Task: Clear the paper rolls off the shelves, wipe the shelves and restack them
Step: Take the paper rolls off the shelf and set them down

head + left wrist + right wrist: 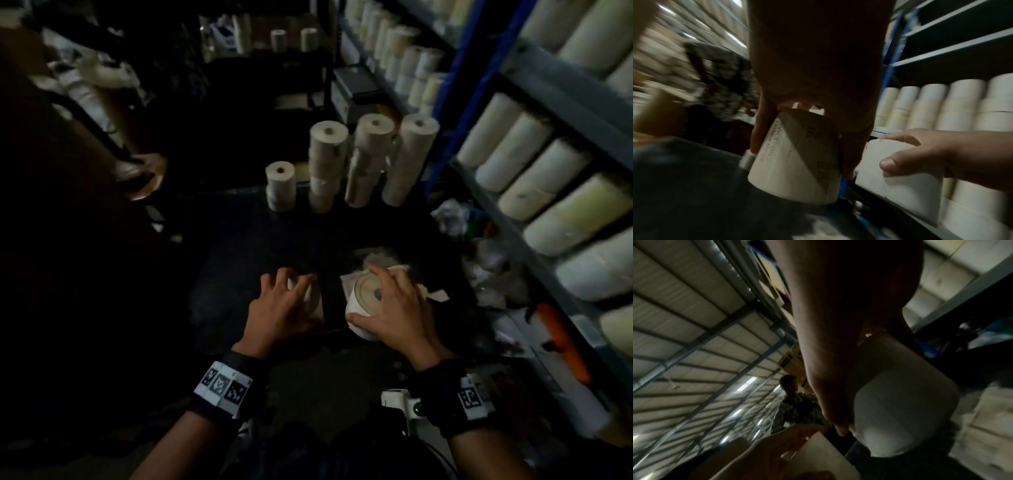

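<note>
Paper rolls stand end-up under both my palms on the dark surface [239,240]: my left hand [281,305] curls round one roll [795,160], my right hand [394,308] clamps another roll [363,301]. More stacked rolls [363,157] stand beyond, beside the shelves [565,96].

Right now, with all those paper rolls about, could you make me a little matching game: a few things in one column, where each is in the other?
Things:
1. left hand
2. right hand
3. four stacks of rolls
4. orange tool

Places:
A. standing upright at the far edge of the dark surface
B. gripping the roll with printed text
C. lying low at the right, by the shelving
D. gripping the plain white roll from above

Pairs: 1-B, 2-D, 3-A, 4-C
</note>
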